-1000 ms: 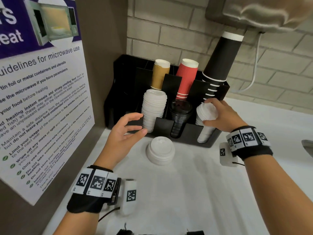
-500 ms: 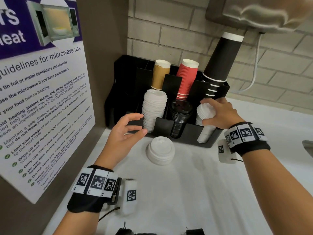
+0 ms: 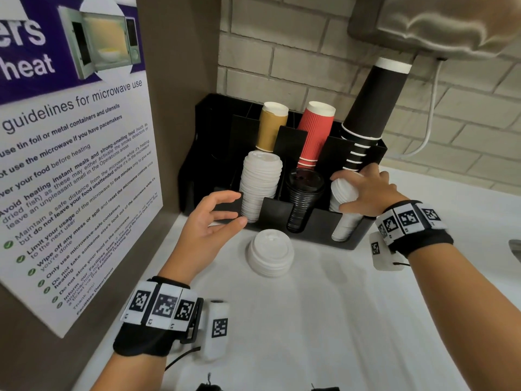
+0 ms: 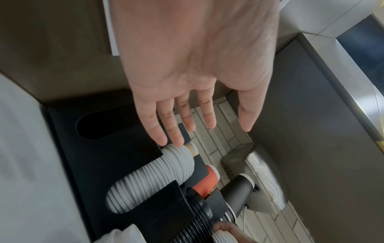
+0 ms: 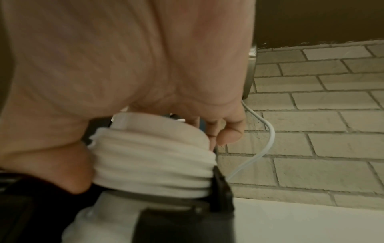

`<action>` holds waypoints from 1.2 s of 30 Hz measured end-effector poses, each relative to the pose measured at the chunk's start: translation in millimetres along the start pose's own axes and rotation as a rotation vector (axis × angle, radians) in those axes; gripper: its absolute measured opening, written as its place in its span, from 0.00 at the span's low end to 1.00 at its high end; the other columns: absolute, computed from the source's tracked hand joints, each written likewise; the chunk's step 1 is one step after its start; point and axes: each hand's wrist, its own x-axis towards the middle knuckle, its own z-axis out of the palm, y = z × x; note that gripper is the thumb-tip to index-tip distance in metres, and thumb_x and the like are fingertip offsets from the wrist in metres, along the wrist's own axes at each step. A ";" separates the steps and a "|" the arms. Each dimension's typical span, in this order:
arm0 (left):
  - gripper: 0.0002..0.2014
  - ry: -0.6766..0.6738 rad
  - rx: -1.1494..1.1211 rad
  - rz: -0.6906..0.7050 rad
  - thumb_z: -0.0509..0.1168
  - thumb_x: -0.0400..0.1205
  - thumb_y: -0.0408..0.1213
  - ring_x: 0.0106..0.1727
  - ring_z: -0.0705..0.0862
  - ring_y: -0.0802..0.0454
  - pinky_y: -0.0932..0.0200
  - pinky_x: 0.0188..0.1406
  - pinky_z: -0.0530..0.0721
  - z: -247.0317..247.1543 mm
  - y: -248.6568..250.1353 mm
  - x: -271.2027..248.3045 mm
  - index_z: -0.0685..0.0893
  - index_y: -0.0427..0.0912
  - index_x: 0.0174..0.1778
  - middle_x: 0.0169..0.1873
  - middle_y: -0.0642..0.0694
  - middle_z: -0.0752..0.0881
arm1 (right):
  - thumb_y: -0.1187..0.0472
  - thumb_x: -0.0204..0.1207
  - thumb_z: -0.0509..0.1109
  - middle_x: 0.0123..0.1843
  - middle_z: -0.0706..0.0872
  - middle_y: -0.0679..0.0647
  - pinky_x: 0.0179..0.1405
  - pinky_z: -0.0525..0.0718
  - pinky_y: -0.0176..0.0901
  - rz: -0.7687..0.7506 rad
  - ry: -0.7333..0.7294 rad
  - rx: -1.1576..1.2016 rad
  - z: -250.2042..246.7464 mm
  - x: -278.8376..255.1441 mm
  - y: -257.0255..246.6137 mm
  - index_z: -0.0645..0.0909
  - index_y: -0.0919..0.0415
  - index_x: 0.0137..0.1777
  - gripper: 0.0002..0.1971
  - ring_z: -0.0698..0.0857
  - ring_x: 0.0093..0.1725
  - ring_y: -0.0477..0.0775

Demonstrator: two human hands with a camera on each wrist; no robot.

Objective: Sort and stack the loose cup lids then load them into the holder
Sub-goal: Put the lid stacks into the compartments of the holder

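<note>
right hand (image 3: 366,191) grips white lid stack (image 3: 342,193) in holder (image 3: 282,211) right slot | left hand (image 3: 210,224) relaxed, empty, before left lid stack (image 3: 260,182) | loose lid pile (image 3: 270,252) on counter (image 3: 324,320) just before holder

A white countertop (image 3: 324,320) is seen across the lower and right parts of the head view; it is bounded by a brown side panel at left and a pale brick wall at top. A black holder (image 3: 284,213) is stood on it at upper centre, against the wall corner; a short stack of white lids (image 3: 270,253) is set on the bare surface just in front of the holder, apart from it.
</note>
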 end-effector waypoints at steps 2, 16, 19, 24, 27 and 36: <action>0.17 -0.003 0.003 0.000 0.71 0.79 0.35 0.57 0.85 0.62 0.75 0.47 0.79 -0.1 -0.2 -0.5 0.80 0.59 0.59 0.62 0.62 0.81 | 0.49 0.62 0.76 0.58 0.61 0.52 0.61 0.71 0.59 -0.006 -0.004 -0.003 -0.8 0.5 -0.7 0.67 0.29 0.66 0.33 0.67 0.55 0.60; 0.17 0.003 -0.004 0.005 0.71 0.77 0.40 0.58 0.85 0.62 0.77 0.47 0.78 -2.1 1.2 -1.2 0.80 0.59 0.60 0.63 0.62 0.81 | 0.53 0.64 0.77 0.58 0.71 0.57 0.65 0.77 0.55 -0.094 0.046 0.170 2.5 8.7 -3.2 0.78 0.45 0.62 0.25 0.76 0.59 0.65; 0.17 0.009 0.000 0.009 0.71 0.79 0.35 0.58 0.85 0.61 0.76 0.48 0.79 -3.1 0.6 -1.0 0.80 0.58 0.60 0.63 0.62 0.81 | 0.54 0.64 0.77 0.57 0.73 0.59 0.65 0.76 0.56 -0.111 0.047 0.158 3.7 11.4 -4.5 0.79 0.47 0.61 0.23 0.76 0.60 0.65; 0.17 0.012 0.000 0.008 0.71 0.79 0.35 0.58 0.85 0.61 0.76 0.48 0.79 -3.1 0.2 -0.6 0.80 0.58 0.60 0.62 0.63 0.80 | 0.55 0.65 0.78 0.62 0.75 0.60 0.64 0.76 0.52 -0.100 0.015 0.177 2.7 14.7 -1.9 0.76 0.49 0.67 0.28 0.77 0.62 0.65; 0.17 0.008 0.002 0.004 0.71 0.79 0.35 0.58 0.85 0.61 0.76 0.48 0.79 -2.5 -0.3 -0.4 0.81 0.58 0.60 0.62 0.63 0.81 | 0.53 0.66 0.77 0.69 0.75 0.59 0.65 0.75 0.50 -0.071 -0.043 0.178 -1.4 16.8 1.3 0.69 0.48 0.74 0.35 0.75 0.67 0.63; 0.17 -0.003 0.007 0.006 0.71 0.79 0.34 0.58 0.85 0.61 0.76 0.48 0.79 -2.0 -0.2 0.2 0.80 0.58 0.60 0.63 0.58 0.81 | 0.50 0.70 0.76 0.75 0.69 0.61 0.74 0.69 0.54 -0.073 -0.127 0.033 6.6 13.5 -3.8 0.65 0.53 0.81 0.40 0.68 0.75 0.64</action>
